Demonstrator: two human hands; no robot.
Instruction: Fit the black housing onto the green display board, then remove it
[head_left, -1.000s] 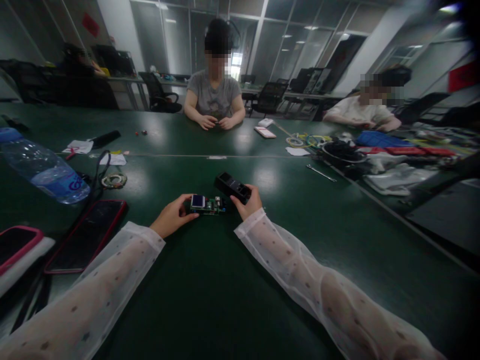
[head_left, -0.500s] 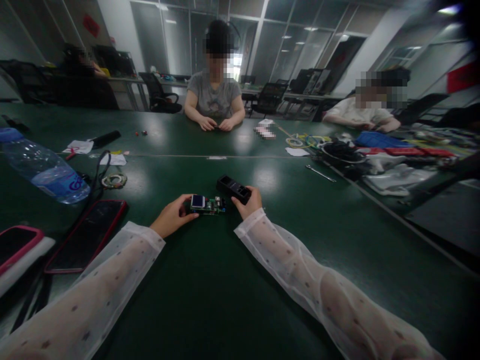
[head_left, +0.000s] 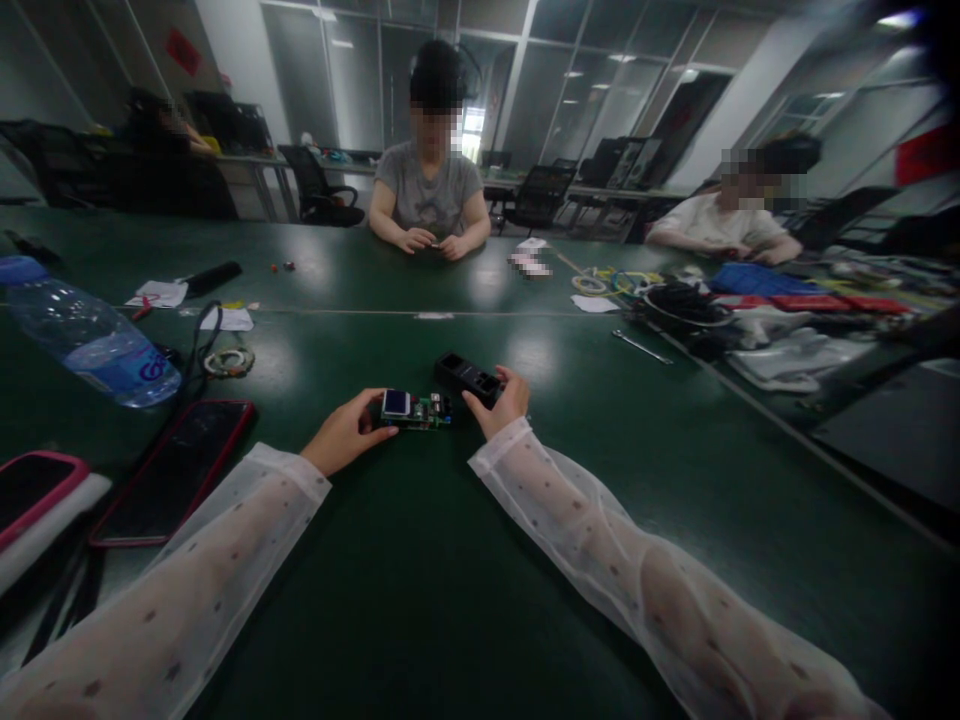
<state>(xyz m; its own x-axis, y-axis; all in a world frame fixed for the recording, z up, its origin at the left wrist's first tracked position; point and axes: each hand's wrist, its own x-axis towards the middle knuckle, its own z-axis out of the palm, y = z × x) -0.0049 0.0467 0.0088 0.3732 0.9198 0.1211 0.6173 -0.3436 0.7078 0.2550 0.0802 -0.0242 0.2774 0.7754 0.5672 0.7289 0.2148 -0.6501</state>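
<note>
- Head view: the green table spreads under and around both grips.
- Beyond the two grips, across the table, a person in a grey shirt sits with hands together over something too small to make out.
- Left of the left grip, a water bottle leans at a slant; its label is partly readable.
- Nearer than the bottle, also left of that grip, lies a phone with a red edge.
- Left hand: narrow grip, thumb and fingers around the left end of the circuit board.
- Right hand: thumb at the near edge of the black case, fingers around its right end. The fingers have just spread slightly, so the hold seems looser; I cannot tell how firmly they press.
- Black case: in the right grip, tilted, just beyond and right of the board. It has shifted only slightly, so case and board remain separate parts, one per hand.
- Circuit board: held level in the left grip, its right end pointing at the right thumb.
- Wrench: right of the right grip, untouched.
- Screen: on the board, beside the left fingertips, facing up and dark.
</note>
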